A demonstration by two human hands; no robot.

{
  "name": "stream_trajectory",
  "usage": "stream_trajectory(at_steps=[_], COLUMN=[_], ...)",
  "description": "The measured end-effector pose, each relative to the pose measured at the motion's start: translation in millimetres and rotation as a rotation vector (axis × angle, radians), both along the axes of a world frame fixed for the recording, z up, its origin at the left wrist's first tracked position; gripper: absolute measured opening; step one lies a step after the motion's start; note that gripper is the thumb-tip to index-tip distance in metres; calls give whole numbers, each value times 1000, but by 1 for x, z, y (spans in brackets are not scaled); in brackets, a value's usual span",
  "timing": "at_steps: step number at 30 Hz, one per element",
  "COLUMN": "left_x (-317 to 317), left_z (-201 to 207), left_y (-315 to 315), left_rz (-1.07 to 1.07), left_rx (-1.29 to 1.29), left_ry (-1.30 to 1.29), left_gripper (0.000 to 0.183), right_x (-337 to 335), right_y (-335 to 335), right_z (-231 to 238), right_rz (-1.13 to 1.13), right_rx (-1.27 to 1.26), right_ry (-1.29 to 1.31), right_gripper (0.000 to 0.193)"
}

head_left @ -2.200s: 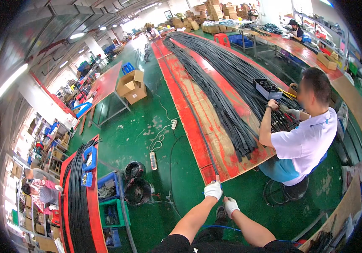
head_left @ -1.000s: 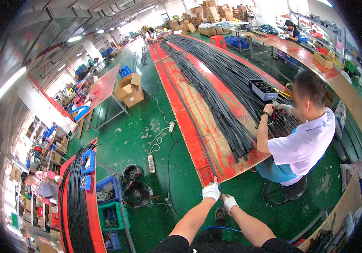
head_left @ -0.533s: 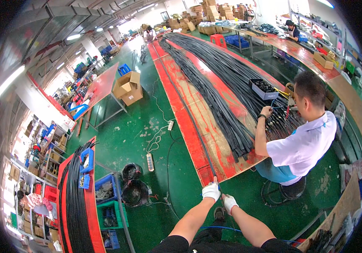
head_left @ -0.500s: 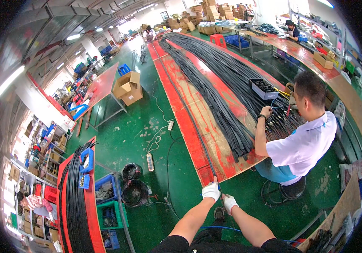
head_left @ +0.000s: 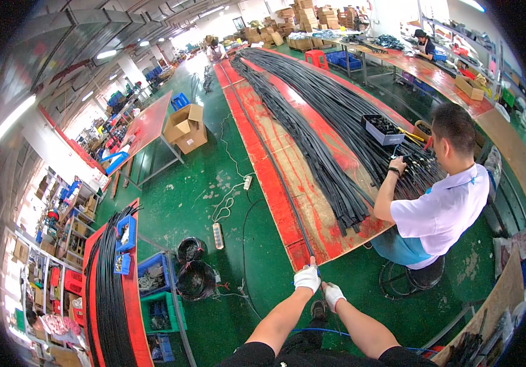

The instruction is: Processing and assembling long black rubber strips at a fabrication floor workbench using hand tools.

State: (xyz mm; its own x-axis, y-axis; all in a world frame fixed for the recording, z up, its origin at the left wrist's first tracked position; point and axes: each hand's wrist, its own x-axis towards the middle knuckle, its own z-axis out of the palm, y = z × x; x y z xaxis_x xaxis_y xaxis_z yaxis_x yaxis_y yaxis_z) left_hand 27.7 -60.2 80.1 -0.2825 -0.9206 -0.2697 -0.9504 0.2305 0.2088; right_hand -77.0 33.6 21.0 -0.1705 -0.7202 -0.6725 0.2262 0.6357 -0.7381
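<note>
A long, thin black tube or cable runs along the left side of the red table, from its far end to the near corner. At that corner my left hand, in a white glove, is closed around its near end, with the thumb laid along it. My right hand, also gloved, is closed just below and to the right, close to my body. A dark strand seems to pass between the two hands; what the right fingers hold is mostly hidden.
Bundles of black tubing cover the table. On the right a seated co-worker handles cable ends beside a grey box. Black buckets, a power strip and loose cords lie on the green floor. A second red table stands left.
My hands stay almost in place at the table corner. The co-worker's hand has shifted slightly to the right, over the cable ends. A person at the far lower left has bent or moved.
</note>
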Motion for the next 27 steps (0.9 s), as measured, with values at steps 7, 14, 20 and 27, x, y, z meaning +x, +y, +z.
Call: stream_trajectory(at_steps=[7, 14, 20, 27], left_x=[-3, -4, -10, 0], left_z=[-1, -2, 10, -11], left_y=[0, 0, 2, -3], left_rz=[-2, -3, -30, 10], left_rx=[-9, -22, 47, -39], left_ry=[11, 18, 18, 0], left_gripper=[72, 79, 74, 76], right_x=[-3, -5, -7, -6], right_y=[-1, -3, 1, -3], right_z=[-1, -10, -4, -11], right_rz=[-8, 11, -38, 42], right_rx=[15, 18, -4, 21], right_ry=[-48, -53, -56, -149], right_gripper=[44, 42, 33, 38])
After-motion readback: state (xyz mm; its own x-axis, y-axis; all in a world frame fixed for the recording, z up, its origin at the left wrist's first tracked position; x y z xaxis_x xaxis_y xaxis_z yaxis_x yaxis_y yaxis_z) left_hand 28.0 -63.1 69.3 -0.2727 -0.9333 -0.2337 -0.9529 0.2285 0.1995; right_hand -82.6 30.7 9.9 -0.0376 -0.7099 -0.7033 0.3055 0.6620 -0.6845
